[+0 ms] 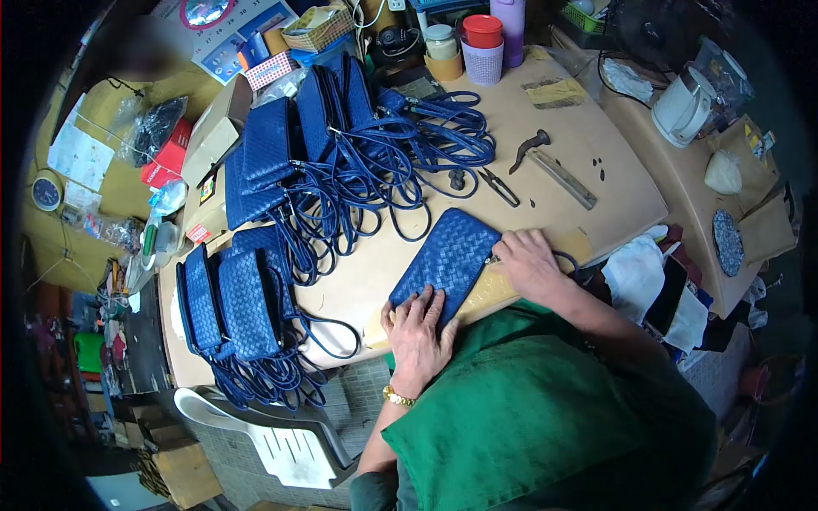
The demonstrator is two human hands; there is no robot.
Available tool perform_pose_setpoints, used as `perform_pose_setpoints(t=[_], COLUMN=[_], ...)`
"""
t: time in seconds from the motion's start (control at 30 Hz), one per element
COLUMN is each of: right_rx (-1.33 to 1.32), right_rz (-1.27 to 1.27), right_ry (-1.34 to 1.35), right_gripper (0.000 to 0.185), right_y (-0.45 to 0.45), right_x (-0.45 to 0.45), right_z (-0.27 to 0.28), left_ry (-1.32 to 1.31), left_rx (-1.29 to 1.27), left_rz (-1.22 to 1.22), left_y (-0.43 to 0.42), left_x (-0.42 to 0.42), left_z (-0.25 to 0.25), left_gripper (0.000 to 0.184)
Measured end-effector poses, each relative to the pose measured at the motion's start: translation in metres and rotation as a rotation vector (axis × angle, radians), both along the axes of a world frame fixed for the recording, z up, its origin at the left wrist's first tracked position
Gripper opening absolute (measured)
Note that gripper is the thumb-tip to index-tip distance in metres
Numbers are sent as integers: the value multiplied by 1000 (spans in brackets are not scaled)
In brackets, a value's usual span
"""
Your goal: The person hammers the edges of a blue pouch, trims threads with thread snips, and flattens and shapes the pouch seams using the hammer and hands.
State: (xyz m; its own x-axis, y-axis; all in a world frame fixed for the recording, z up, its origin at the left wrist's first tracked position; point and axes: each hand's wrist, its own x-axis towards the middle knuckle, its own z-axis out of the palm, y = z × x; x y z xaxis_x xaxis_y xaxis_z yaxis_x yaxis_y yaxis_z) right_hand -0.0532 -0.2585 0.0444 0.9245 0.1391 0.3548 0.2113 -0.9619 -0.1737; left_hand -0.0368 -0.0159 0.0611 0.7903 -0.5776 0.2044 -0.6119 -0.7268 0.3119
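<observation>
A blue woven zip pouch lies slanted on a yellowish pad at the table's near edge. Spread over the pouch's lower left end are the fingers of my left hand, open, with the thumb by the near edge. My right hand is closed at the opposite end, its fingers curled at the pouch's corner beside a small metal zip fitting. A loop of blue strap shows behind that hand. What lies under the right fingertips is hidden.
More blue pouches with tangled straps fill the left and back. Beyond my hands lie a hammer, a wooden stick and pliers. Cups stand at the back. A white chair is below left, cloth scraps right.
</observation>
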Motion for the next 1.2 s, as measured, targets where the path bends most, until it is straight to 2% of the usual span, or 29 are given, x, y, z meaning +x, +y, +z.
perform_pose_setpoints(t=[0.07, 0.1, 0.13, 0.2, 0.23, 0.3, 0.4, 0.53, 0.6, 0.63, 0.67, 0.7, 0.73, 0.77, 0.8, 0.83, 0.87, 0.93, 0.97, 1.0, 1.07, 1.13, 1.2], right_rx=[-90, -110, -130, -114, -86, 44, 146, 144, 223, 219, 334, 448, 445, 455, 469, 756, 753, 1346, 1242, 1140, 1470, 1336, 1413], right_rz=[-26, 6, 38, 23, -3, -51, -95, -43, -103, -96, -114, -132, -121, -117, -106, -46, -12, 72, 47, 29, -151, -262, -285], right_ry=[-26, 0, 25, 46, 217, 508, 451, 367, 296, 291, 349, 409, 407, 365, 327, 464, 473, 183, 107, 31, 308, 124, 127], right_gripper=[15, 17, 19, 17, 17, 16, 18, 19, 27, 27, 30, 34, 34, 35, 37, 28, 28, 17, 15, 14, 16, 18, 17], right_y=[5, 7, 8, 14, 16, 14, -30, -42, -42, -38, -29, -22, -14, -3, 6, 8, 12, 21, 21, 25, 44, 46, 49], right_x=[1, 2, 2, -1, -2, 1, 13, 9, 13, 19, 27, 33, 35, 36, 40, 41, 41, 38, 36, 34, 20, 22, 20], right_z=[-4, -7, -7, -6, -5, 9, 1, 16, 18, 21, 24, 28, 21, 7, 1, 8, 2, -17, -22, -26, 3, -8, -4], left_ry=[302, 357, 351, 29, 74, 57, 57, 91, 63, -20, -25, 53, 131, 26, 98, 230, 360, 757, 879, 1035, 1409, 1592, 1563], left_rx=[165, 108, 107, -19, 90, 130, 162, 119, 104, 40, 38, -89, -216, -260, -259, -331, -408, -790, -929, -1499, -1737, -1883, -1873], left_rz=[-47, -88, -89, -198, -191, -187, -165, -158, -98, 55, 61, 215, 372, 357, 382, 399, 418, 384, 380, 464, 517, 60, -287], left_y=[-10, -14, -19, -28, -31, -32, -30, -19, -13, -10, -6, 0, 8, 17, 25, 33, 41, 60, 65, 48, 42, 42, 25], left_x=[7, 11, 15, 21, 23, 22, 21, 18, 17, 17, 18, 20, 22, 26, 27, 28, 28, 27, 22, 11, 4, -7, -13], left_z=[29, 28, 23, 4, -3, -11, -15, -10, -2, -7, -9, -11, -14, -22, -15, -12, -10, -26, -28, -29, -35, -41, -26], left_gripper=[42, 48, 48, 55, 60, 60, 60, 62, 66, 69, 69, 70, 72, 77, 65, 56, 47, 35, 34, 37, 46, 59, 67])
